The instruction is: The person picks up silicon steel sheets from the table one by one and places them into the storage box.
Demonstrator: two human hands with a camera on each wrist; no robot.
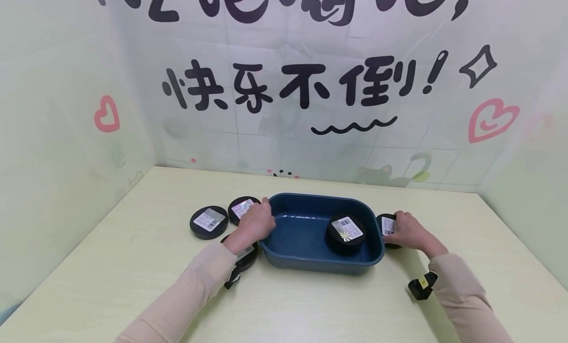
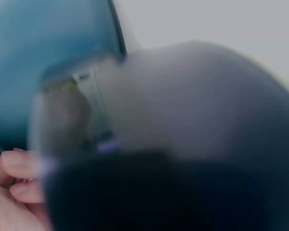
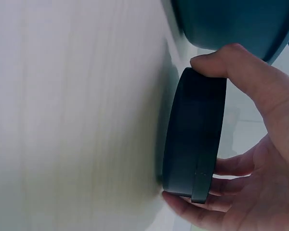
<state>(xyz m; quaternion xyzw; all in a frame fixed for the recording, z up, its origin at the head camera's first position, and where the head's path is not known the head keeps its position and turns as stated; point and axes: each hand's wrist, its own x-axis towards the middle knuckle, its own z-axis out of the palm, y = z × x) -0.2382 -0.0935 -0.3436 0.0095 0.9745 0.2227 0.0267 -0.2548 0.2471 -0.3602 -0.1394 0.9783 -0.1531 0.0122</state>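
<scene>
My left hand [image 1: 256, 224] holds the left rim of a dark blue plastic basin [image 1: 310, 265], with its fingers bent at the edge. Beyond the basin's right end, my right hand [image 1: 411, 232] grips a black round flat box [image 3: 195, 130] by its sides, thumb on one side and fingers on the other. That box has a white label on top and is close over the table. Inside the basin, toward the right, lies another black round box [image 1: 347, 229] with a silver-and-white label. In the left wrist view, fingertips [image 2: 20, 166] show beside the basin's wall, partly hidden behind a blurred dark round box.
Left of the basin are three more labelled black round boxes: one at far left [image 1: 209, 222], one behind the left hand [image 1: 241, 207], and one partly under the left wrist [image 1: 246, 258]. A printed backdrop [image 1: 284, 151] stands behind the pale wooden table [image 1: 133, 264].
</scene>
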